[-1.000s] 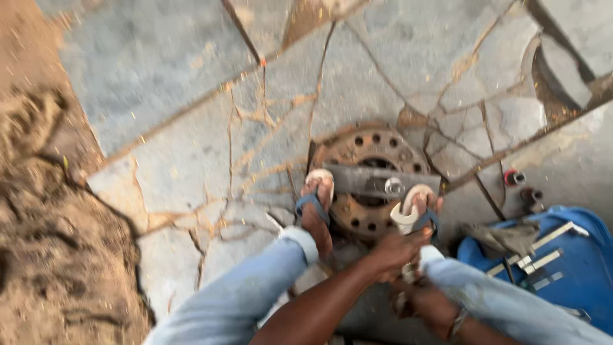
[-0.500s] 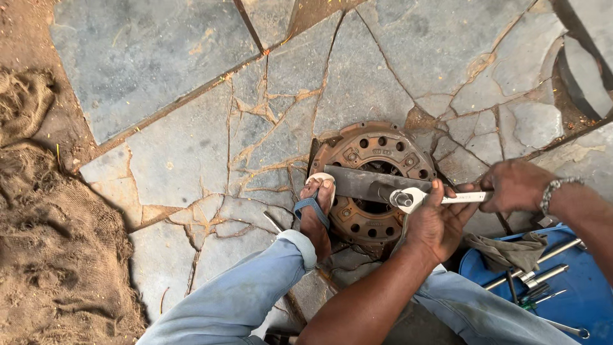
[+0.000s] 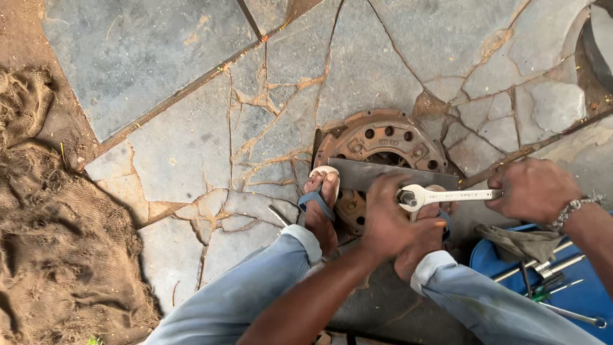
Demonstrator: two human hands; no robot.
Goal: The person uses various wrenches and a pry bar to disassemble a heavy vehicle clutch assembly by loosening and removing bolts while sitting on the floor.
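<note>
Rusty clutch plate at frame centre on stone floor, silver wrench lying across it, right hand fingers wrapped around wrench handle, left hand fingers curled beside wrench head, sandalled feet bracing plate.

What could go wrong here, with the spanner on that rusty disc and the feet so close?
The right hand pulls the spanner by its far end; if its head slips off the fastener, the left hand beside it could get knocked. The rusty disc is pinned only by sandalled feet on a flat metal bar, so it may shift and catch bare toes.
</note>
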